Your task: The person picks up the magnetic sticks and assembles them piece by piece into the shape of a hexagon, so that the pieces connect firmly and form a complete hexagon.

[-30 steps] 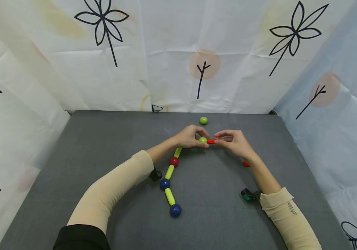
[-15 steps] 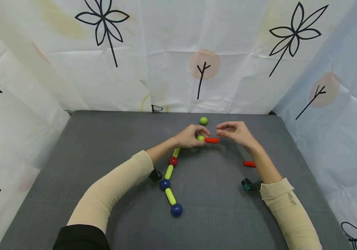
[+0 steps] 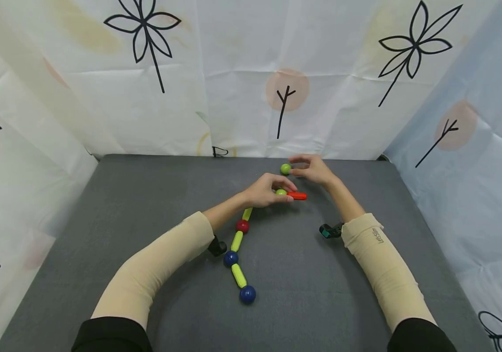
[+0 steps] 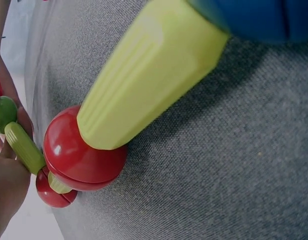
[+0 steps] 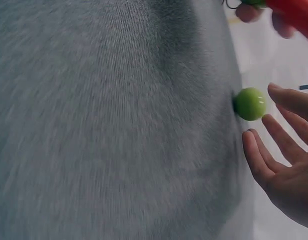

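Note:
My left hand (image 3: pixel 265 190) pinches a green ball (image 3: pixel 281 192) with a red rod (image 3: pixel 296 195) sticking out of it to the right. In the left wrist view this green ball (image 4: pixel 4 113) meets a yellow rod that leads to a red ball (image 4: pixel 84 152). The chain runs on toward me through yellow rods (image 3: pixel 238 275) and a red ball (image 3: pixel 242 226) to blue balls (image 3: pixel 248 294). My right hand (image 3: pixel 314 171) reaches to a loose green ball (image 3: pixel 285 169) near the back edge. Its fingers are spread beside that ball (image 5: pixel 251 104), with a small gap in the right wrist view.
The grey table (image 3: pixel 180 293) ends at a white patterned cloth (image 3: pixel 233 98) behind, with cloth at both sides too. My right sleeve (image 3: pixel 387 269) lies over the right part of the table.
My right hand has let go of the red rod and moved back and left to the loose green ball. The left hand stays almost in place. Another red rod is now hidden by the right arm.

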A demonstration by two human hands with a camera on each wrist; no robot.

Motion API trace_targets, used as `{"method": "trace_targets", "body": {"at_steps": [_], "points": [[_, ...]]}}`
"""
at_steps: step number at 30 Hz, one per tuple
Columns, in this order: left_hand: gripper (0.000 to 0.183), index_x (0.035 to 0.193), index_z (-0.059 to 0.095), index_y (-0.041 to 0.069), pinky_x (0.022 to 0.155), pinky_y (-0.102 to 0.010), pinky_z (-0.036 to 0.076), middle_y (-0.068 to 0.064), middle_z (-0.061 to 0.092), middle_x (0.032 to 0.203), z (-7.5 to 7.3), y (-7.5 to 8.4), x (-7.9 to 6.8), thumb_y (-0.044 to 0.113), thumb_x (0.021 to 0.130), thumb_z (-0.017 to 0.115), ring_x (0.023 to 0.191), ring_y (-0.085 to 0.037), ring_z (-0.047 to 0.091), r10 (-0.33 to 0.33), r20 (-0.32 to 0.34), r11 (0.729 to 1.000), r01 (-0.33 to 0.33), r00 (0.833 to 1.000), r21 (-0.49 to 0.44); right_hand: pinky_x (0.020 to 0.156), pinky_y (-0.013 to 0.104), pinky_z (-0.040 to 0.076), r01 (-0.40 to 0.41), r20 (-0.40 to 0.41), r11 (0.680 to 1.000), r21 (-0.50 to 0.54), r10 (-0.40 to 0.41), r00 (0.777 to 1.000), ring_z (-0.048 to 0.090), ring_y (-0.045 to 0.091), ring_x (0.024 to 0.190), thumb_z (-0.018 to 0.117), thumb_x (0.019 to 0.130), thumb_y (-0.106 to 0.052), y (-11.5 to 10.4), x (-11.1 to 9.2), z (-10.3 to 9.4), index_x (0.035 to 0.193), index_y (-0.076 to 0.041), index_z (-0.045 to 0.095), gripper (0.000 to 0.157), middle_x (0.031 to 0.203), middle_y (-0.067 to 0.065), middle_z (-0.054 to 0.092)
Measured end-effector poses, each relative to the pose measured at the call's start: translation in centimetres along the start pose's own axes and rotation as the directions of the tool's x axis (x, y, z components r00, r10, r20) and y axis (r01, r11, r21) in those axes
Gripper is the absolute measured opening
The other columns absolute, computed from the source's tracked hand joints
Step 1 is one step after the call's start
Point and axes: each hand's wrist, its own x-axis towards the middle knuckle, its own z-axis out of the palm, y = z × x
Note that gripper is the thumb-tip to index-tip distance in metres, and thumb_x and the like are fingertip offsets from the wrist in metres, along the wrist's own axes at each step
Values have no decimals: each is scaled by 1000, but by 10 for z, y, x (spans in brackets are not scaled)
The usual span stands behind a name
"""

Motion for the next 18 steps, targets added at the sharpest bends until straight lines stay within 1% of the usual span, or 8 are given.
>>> {"method": "trace_targets", "body": {"at_steps": [3,4,8,12,18], "points": [[30,128,75,1,106,-31,57,-16,79,127,0,0,-1,9,99,80,120,-26,76,3,1,1000,-3,1000,-16,120,61,48,6,14,1000,13,-6,1000,53,47,151,70,105,-8,3,11,7,154,5,53,54,165,25,50],[30,128,75,0,107,-32,57,-16,79,128,0,0,0,9,99,79,121,-26,75,4,1,1000,-4,1000,-19,120,61,48,10,15,1000,9,-10,1000,54,47,151,71,104,-6,4,15,8,153,5,54,53,163,25,52],[31,129,75,1,108,-32,57,-15,78,130,-1,-2,0,9,99,80,123,-26,75,2,-8,1000,-2,1000,-10,119,61,48,52,27,998,-38,-51,998,56,49,147,71,102,1,7,23,13,151,8,55,51,156,30,57],[31,128,75,1,108,-32,57,-15,78,131,0,-2,0,9,99,80,123,-26,75,1,-15,1000,-1,1000,-14,118,62,49,97,17,993,-69,-96,995,60,52,141,70,100,6,12,24,15,147,11,58,49,149,35,60],[33,130,74,-2,113,-37,56,-16,78,132,-1,-2,-1,9,99,80,125,-27,75,-4,-15,1000,4,1000,-20,117,61,50,135,4,988,-79,-135,991,63,52,136,73,99,5,16,22,13,146,12,59,49,148,35,62]]}}
